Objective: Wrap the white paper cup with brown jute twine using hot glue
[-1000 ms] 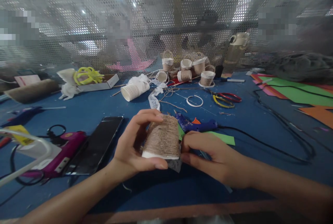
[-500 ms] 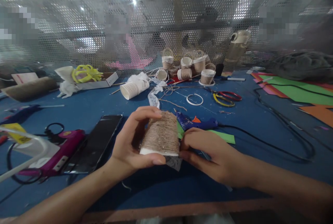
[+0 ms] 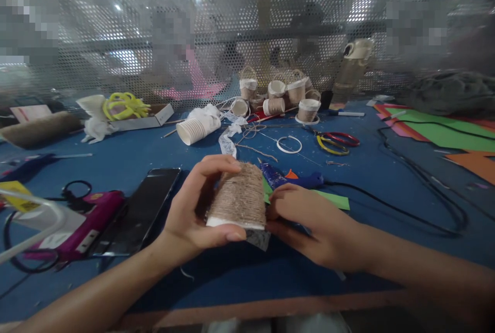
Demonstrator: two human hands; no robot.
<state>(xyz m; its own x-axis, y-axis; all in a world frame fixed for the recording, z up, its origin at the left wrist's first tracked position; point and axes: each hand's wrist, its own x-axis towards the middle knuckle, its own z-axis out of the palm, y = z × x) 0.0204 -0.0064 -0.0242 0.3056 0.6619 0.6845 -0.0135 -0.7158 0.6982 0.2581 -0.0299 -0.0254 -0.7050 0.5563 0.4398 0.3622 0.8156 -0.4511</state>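
One twine-wrapped cup (image 3: 238, 194) lies just below the frame's middle, in our left hand (image 3: 186, 215), its fingers curled part-open around the cup, thumb along the white edge. Our right hand (image 3: 315, 222) bends its fingers close together at the cup's side; we cannot tell what they hold. Squeezing too hard could dent the cup; a knuckle could brush the glue gun (image 3: 273, 175), possibly hot.

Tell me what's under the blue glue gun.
Light green paper shows along the near edge of the glue gun, on either side of the right hand. Gun and hand cover the rest, so how far it runs underneath cannot be seen.
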